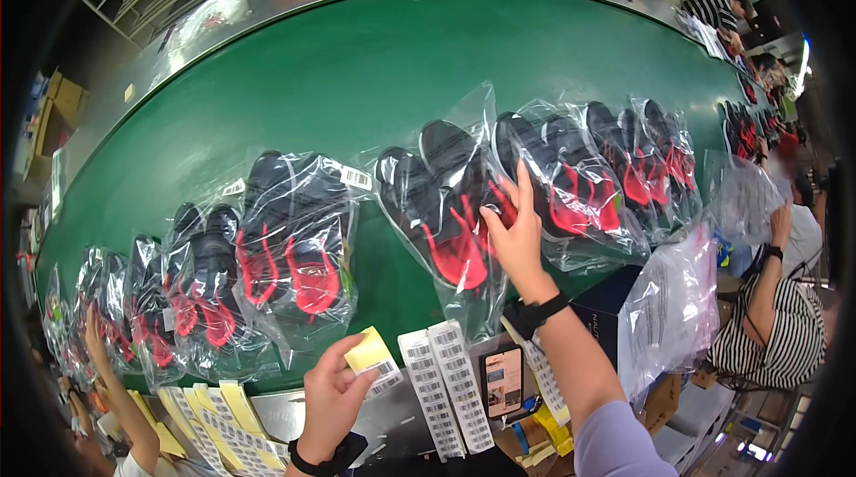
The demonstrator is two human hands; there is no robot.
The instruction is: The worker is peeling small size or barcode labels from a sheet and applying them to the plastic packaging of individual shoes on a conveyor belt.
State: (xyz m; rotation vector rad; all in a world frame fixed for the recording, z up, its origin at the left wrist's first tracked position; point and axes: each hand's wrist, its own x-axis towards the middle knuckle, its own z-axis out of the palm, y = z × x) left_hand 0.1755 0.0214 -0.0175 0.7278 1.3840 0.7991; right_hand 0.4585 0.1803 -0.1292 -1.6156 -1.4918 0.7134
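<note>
My left hand (332,398) pinches a small yellow-backed sheet of barcode labels (373,354) above the table's near edge. My right hand (520,241) lies against a clear bag of black-and-red shoes (452,201), its index finger stretched out and thumb apart. Right of that hand is another bagged pair (571,178). To the left of it lies a bagged pair (299,232) with a white barcode label (356,177) on its upper corner. A black band is on each of my wrists.
Long label strips (446,388) lie on the near metal ledge beside a phone (502,382). More bagged shoes (201,281) line the green belt (357,58). Another person's hand (95,339) reaches in at left. At right, a person in stripes (785,325) stands near plastic bags (673,299).
</note>
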